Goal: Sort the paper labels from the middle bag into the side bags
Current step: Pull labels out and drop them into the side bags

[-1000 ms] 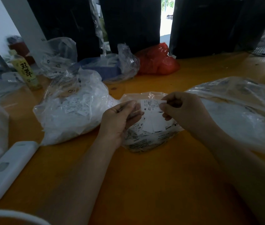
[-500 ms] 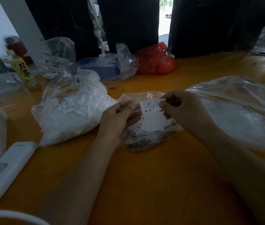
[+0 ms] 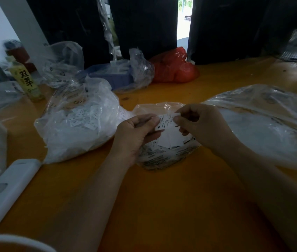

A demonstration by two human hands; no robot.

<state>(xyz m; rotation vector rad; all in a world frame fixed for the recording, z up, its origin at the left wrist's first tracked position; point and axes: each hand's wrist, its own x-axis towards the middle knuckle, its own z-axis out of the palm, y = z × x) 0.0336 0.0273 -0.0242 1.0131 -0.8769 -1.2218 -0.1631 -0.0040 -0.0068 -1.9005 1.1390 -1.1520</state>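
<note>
A: Only the head view to go on. What are the hands doing?

B: Both are raised just over the middle bag (image 3: 164, 153), sharing one paper label (image 3: 165, 120). The left hand (image 3: 136, 131) has its fingers curled and pinches the label's left edge; the right hand (image 3: 200, 124) pinches the right edge between thumb and fingertip. An "M" shows near the label's lower left corner.

A: And the rest of the labels?

B: More white slips lie in the open mouth of the middle bag, directly under the held one. The left side bag (image 3: 78, 124) sits just beside the left hand and is stuffed with labels. The right side bag (image 3: 264, 128) lies just beside the right hand; I cannot make out its contents.

A: What could go wrong from here?

B: As I judge it, the light is dim and the print small, so the size could be misread and the label sent to the wrong side. A two-handed pinch on thin paper could tear it if the hands pull apart. A second slip clinging behind it would travel along unnoticed. And the crumpled plastic mouths might fold shut, letting a dropped label land on the orange table (image 3: 162, 206) instead.
</note>
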